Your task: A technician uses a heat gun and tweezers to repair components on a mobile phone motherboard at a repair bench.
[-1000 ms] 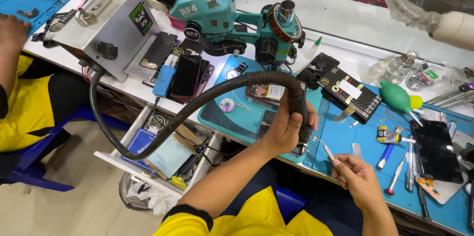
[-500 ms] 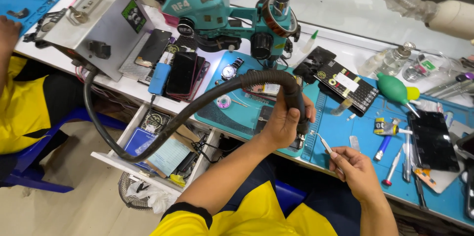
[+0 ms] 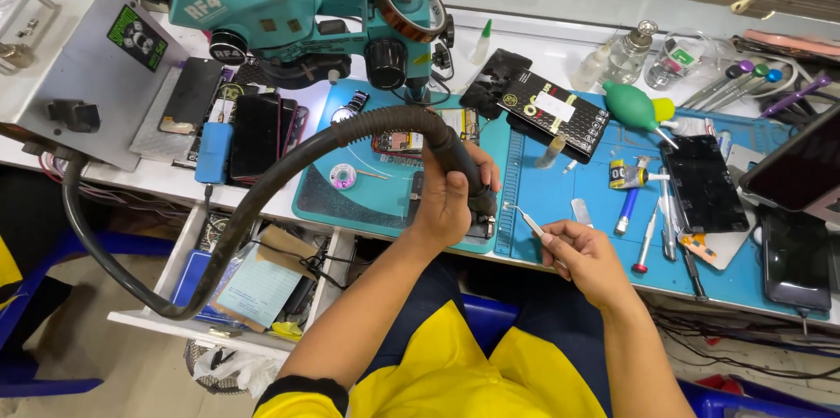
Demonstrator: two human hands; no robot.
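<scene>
My left hand (image 3: 451,199) grips the black handle of a hot-air tool whose thick black hose (image 3: 262,186) loops down to the left off the bench. Its nozzle (image 3: 481,212) points down at a small dark part near the front edge of the teal mat (image 3: 350,199). My right hand (image 3: 582,252) pinches thin metal tweezers (image 3: 523,218), their tips held just right of the nozzle. A teal microscope (image 3: 289,2) stands over the mat behind my hands.
Dark phones (image 3: 254,133) lie left of the mat. On the blue mat (image 3: 595,190) are a screwdriver (image 3: 628,199), a black phone screen (image 3: 704,182), a green blower bulb (image 3: 632,105) and a black box (image 3: 556,112). An open drawer (image 3: 254,282) sits below the bench.
The view has drawn closer to the bench. My left hand has kept its grip on the hot-air handle, and my right hand has brought the tweezers nearer the nozzle.
</scene>
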